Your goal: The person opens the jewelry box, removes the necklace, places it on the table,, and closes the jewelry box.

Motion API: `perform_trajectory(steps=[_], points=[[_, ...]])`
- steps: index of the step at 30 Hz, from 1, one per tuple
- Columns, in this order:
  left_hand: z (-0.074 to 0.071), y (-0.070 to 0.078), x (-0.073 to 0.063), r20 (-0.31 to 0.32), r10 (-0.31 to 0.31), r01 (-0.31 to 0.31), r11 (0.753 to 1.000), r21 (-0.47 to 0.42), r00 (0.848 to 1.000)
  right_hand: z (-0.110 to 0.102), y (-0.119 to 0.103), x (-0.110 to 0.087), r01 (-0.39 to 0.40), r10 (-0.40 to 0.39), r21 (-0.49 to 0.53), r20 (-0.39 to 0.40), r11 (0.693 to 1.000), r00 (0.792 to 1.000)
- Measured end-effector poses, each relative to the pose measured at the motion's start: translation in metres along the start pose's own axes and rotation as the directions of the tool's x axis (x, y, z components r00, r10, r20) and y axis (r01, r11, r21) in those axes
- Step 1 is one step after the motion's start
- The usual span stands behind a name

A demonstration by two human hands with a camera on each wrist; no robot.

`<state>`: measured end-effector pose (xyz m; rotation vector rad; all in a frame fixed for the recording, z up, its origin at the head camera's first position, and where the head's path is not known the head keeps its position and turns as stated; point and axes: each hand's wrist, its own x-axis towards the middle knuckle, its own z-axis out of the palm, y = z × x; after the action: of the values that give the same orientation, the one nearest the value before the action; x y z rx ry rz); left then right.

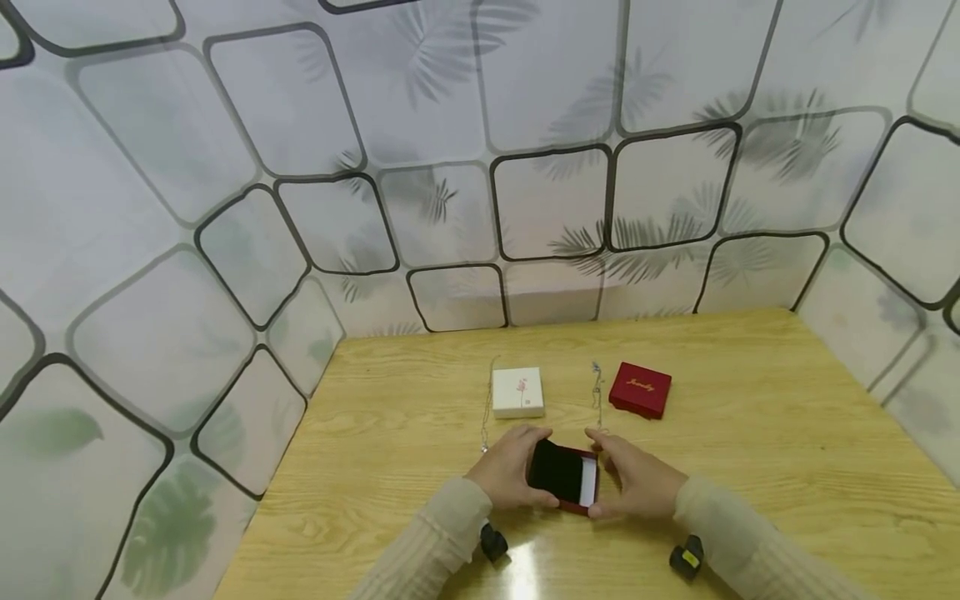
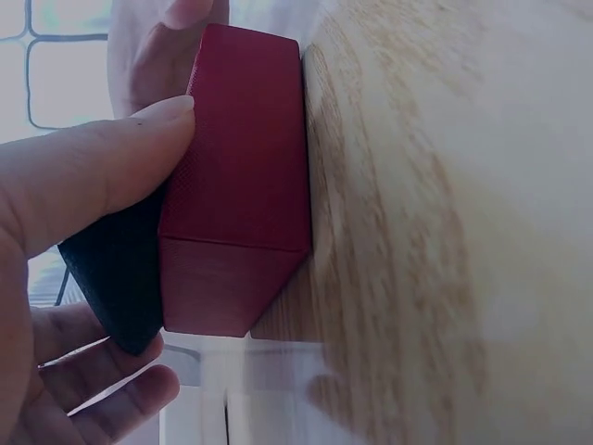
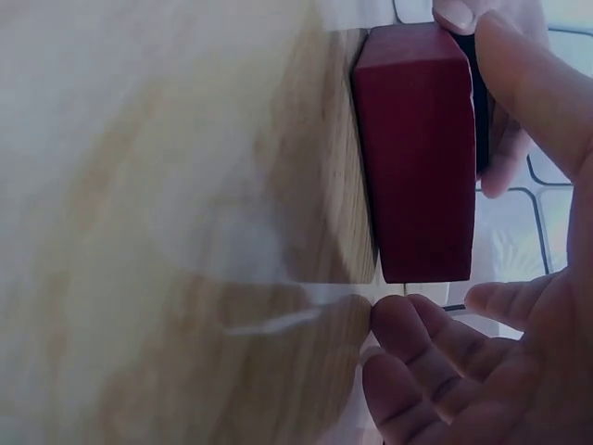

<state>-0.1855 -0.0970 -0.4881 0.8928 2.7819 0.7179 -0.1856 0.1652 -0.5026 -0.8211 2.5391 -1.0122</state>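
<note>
A small red box base [image 1: 576,507] sits on the table, a white strip of its inside [image 1: 588,482] showing at the right. My left hand [image 1: 512,468] holds a black pad [image 1: 555,472] tilted over that box, thumb on the near side and fingers on the far side. In the left wrist view the pad [image 2: 120,278] sticks out past the red wall [image 2: 246,139]. My right hand [image 1: 637,479] spreads around the box's right end, thumb at the near corner; in the right wrist view its loosely bent fingers [image 3: 408,348] stand just off the red wall [image 3: 417,167].
Beyond the hands lie a white box [image 1: 517,392] with a pink flower print and a red lid [image 1: 640,390] with gold lettering. One thin chain necklace [image 1: 487,406] lies left of the white box, another [image 1: 597,392] beside the red lid. Patterned cloth walls [image 1: 450,217] enclose the wooden table [image 1: 375,400].
</note>
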Motion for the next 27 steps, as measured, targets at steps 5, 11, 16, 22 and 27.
perform_trajectory(steps=[5,11,16,22,27], points=[[0.0001,0.0002,-0.0008,-0.016,0.001,-0.001,1.000,-0.004,1.000,0.0028,-0.0023,0.0002,0.033,-0.033,-0.015,-0.001,0.999,0.999],[0.0014,0.0002,-0.0011,-0.022,0.011,-0.011,1.000,-0.008,1.000,0.0061,-0.0021,0.0011,-0.001,0.002,-0.038,0.012,0.999,1.000],[0.0005,0.0005,-0.0002,-0.035,0.025,-0.025,1.000,-0.012,0.999,0.0055,-0.0017,0.0029,0.004,-0.004,-0.041,0.000,0.999,1.000],[0.0014,0.0011,-0.0013,-0.035,0.026,-0.027,1.000,-0.013,0.999,0.0059,-0.0018,0.0025,0.032,-0.032,-0.038,0.005,0.999,0.999],[0.0033,0.0014,-0.0012,-0.029,0.014,-0.014,1.000,0.005,0.999,0.0053,-0.0004,0.0010,0.041,-0.042,-0.062,-0.004,0.997,0.999]])
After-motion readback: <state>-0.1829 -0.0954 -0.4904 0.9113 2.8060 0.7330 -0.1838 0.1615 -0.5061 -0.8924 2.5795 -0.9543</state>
